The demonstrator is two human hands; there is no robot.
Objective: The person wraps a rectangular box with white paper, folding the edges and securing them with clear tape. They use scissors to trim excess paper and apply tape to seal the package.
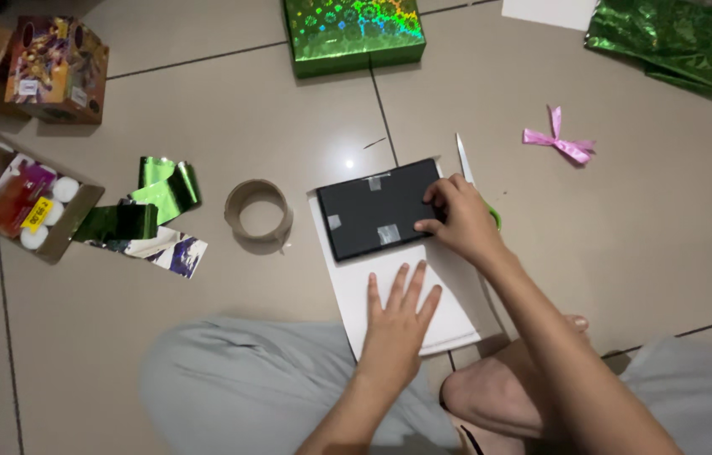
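On the tiled floor (204,109), a person's left hand (398,316) lies open and flat on white paper (390,295) while the right hand (457,221), fingers curled, grips a taped black box's (373,211) edge, apparently positioning it for wrapping; folding paper over seems next.

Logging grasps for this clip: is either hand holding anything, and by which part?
Right hand grips the flat black rectangular box at its right edge. Left hand lies flat on the white paper sheet, gripping nothing.

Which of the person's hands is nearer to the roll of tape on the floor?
Left. The left hand lies flat on white paper, right of and below the tape roll; the right hand rests on the black box, farther right.
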